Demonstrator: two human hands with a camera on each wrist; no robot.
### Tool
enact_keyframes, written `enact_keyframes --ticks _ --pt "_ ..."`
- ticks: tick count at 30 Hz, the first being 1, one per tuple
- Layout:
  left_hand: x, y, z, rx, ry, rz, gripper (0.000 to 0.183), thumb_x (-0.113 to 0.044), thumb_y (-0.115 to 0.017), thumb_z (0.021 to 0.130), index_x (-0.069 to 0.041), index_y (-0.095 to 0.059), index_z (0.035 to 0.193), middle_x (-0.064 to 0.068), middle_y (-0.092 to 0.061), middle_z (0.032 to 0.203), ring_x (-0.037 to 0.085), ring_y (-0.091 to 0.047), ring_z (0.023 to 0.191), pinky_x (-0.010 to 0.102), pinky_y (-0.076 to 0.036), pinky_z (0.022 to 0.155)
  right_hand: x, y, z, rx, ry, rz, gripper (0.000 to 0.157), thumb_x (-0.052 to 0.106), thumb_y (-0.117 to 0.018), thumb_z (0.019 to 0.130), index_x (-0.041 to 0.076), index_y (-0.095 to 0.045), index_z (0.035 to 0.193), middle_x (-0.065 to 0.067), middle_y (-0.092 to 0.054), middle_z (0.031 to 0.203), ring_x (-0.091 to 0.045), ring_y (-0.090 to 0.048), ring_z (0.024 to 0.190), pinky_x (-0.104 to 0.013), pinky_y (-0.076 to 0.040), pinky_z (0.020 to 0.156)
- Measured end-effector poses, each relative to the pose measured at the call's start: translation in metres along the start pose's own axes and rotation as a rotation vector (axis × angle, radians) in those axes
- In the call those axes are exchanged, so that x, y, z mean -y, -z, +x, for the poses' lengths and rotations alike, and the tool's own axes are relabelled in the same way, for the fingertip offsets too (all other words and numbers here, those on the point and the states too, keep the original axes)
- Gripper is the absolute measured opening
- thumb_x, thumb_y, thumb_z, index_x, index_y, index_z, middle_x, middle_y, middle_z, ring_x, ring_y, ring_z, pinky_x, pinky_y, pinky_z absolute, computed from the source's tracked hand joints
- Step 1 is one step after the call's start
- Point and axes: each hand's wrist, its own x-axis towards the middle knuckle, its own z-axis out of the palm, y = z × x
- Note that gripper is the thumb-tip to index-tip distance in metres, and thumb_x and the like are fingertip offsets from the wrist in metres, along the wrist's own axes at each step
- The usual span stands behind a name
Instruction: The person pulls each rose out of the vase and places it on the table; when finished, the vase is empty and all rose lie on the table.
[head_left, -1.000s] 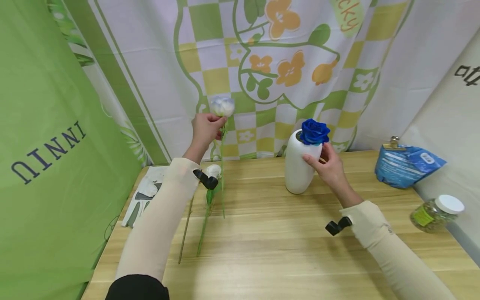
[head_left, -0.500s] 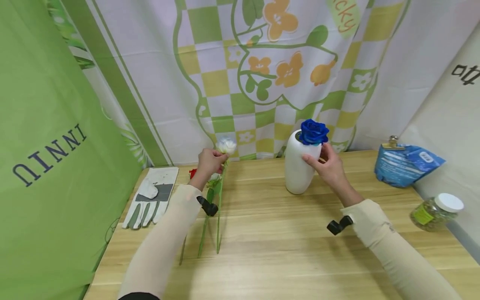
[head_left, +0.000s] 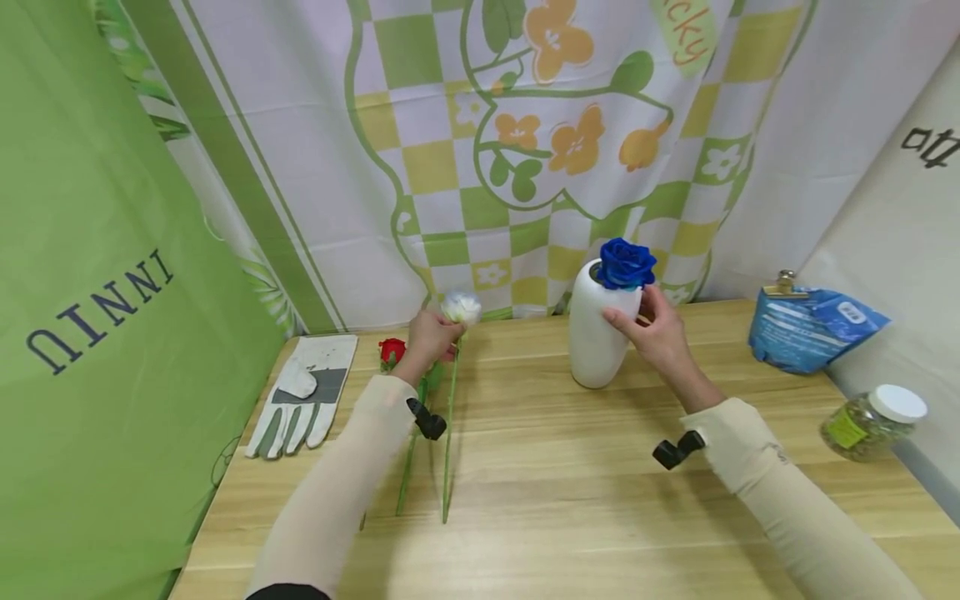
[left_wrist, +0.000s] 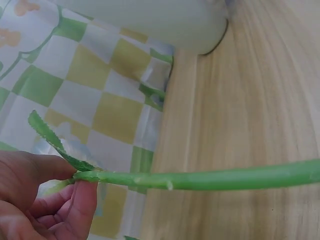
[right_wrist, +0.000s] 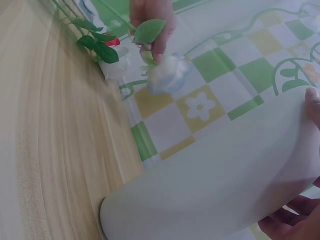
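Observation:
My left hand (head_left: 431, 342) pinches the green stem (left_wrist: 225, 181) of a pale blue-white flower (head_left: 462, 307) just below its bloom. The stem hangs down over the table's left half, and a small leaf (left_wrist: 57, 140) sticks out at the fingertips. My right hand (head_left: 663, 337) holds the upper right side of a white vase (head_left: 596, 342), thumb at the front. A blue rose (head_left: 627, 263) fills much of the vase's mouth. Under the left forearm lie a red rose (head_left: 392, 350) and a white flower (right_wrist: 116, 64), partly hidden in the head view.
A white and grey work glove (head_left: 303, 396) lies at the table's left. On the right stand a blue pouch (head_left: 810, 329) with a gold clip and a lidded jar (head_left: 873, 425). A patterned curtain (head_left: 555, 150) hangs behind the wooden table (head_left: 570, 500).
My left hand has come down with the pale flower, then shifted slightly right. The red rose, hidden before, now shows. My right hand stays on the vase.

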Motion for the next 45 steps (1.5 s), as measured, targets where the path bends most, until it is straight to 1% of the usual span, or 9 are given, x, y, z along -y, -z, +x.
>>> enact_keyframes --ticks 5,10,15,20,23,29,35,40,45 --pt "0.006 -0.006 0.001 0.010 0.012 0.026 0.018 -0.012 -0.070 0.092 0.000 -0.064 0.080 0.005 -0.063 0.065 0.011 -0.061 0.042 0.047 -0.064 0.069 0.000 -0.001 0.000 0.004 0.012 0.007 0.064 0.032 -0.070 0.094 0.005 -0.041 0.144 -0.021 -0.057 0.136 -0.029 -0.053 0.125 -0.054 -0.045 0.113" --pt "0.012 -0.010 0.003 0.014 0.038 0.062 0.016 -0.009 -0.069 0.091 0.003 -0.066 0.081 0.006 -0.062 0.064 0.012 -0.062 0.045 0.049 -0.063 0.073 0.000 -0.001 0.000 0.008 0.012 0.018 0.065 0.031 -0.070 0.094 0.007 -0.040 0.145 -0.020 -0.056 0.138 -0.030 -0.053 0.127 -0.054 -0.045 0.113" --pt "0.016 -0.014 0.002 0.002 0.009 0.113 0.010 -0.006 -0.069 0.087 0.004 -0.070 0.084 0.008 -0.064 0.059 0.019 -0.068 0.049 0.044 -0.064 0.065 -0.001 0.001 0.001 0.018 0.009 0.027 0.066 0.030 -0.071 0.094 0.009 -0.039 0.147 -0.021 -0.055 0.140 -0.033 -0.052 0.131 -0.056 -0.044 0.114" --pt "0.019 -0.017 0.002 0.004 -0.041 0.219 0.010 -0.005 -0.069 0.085 0.001 -0.070 0.077 0.005 -0.063 0.050 0.022 -0.069 0.048 0.035 -0.062 0.053 -0.002 0.004 0.004 0.033 -0.004 0.013 0.067 0.032 -0.071 0.094 0.010 -0.038 0.148 -0.023 -0.052 0.144 -0.038 -0.050 0.134 -0.059 -0.041 0.115" --pt "0.021 -0.019 0.003 0.021 -0.039 0.273 0.012 -0.006 -0.070 0.084 -0.001 -0.067 0.074 0.004 -0.063 0.049 0.026 -0.073 0.054 0.032 -0.061 0.051 -0.003 0.005 0.005 0.041 -0.007 0.010 0.067 0.031 -0.071 0.094 0.010 -0.037 0.148 -0.023 -0.051 0.145 -0.039 -0.049 0.135 -0.060 -0.040 0.115" --pt "0.028 -0.022 0.004 -0.035 -0.059 0.446 0.010 -0.012 -0.073 0.080 -0.005 -0.066 0.078 0.007 -0.069 0.062 0.022 -0.072 0.055 0.026 -0.060 0.062 -0.003 0.004 0.004 0.035 0.004 0.027 0.067 0.029 -0.071 0.093 0.009 -0.038 0.148 -0.022 -0.052 0.145 -0.038 -0.050 0.135 -0.059 -0.041 0.115" --pt "0.033 -0.022 0.004 -0.034 -0.028 0.538 0.013 -0.014 -0.073 0.079 -0.003 -0.070 0.084 0.014 -0.074 0.078 0.021 -0.072 0.061 0.033 -0.061 0.080 -0.004 0.004 0.002 0.024 0.013 0.027 0.065 0.028 -0.071 0.093 0.009 -0.039 0.147 -0.022 -0.055 0.141 -0.036 -0.052 0.132 -0.058 -0.042 0.114" --pt "0.037 -0.022 0.004 -0.054 -0.008 0.542 0.019 -0.015 -0.075 0.079 -0.001 -0.071 0.091 0.017 -0.075 0.085 0.021 -0.073 0.060 0.034 -0.062 0.083 -0.005 0.004 0.002 0.021 0.017 0.031 0.066 0.029 -0.072 0.093 0.009 -0.039 0.147 -0.022 -0.054 0.142 -0.037 -0.052 0.133 -0.058 -0.042 0.114" --pt "0.039 -0.021 0.003 -0.069 0.017 0.520 0.022 -0.014 -0.076 0.079 0.002 -0.070 0.093 0.022 -0.074 0.089 0.017 -0.070 0.050 0.031 -0.063 0.078 -0.006 0.003 0.002 0.021 0.003 0.031 0.066 0.030 -0.072 0.093 0.010 -0.039 0.147 -0.022 -0.054 0.142 -0.037 -0.052 0.133 -0.057 -0.043 0.114"
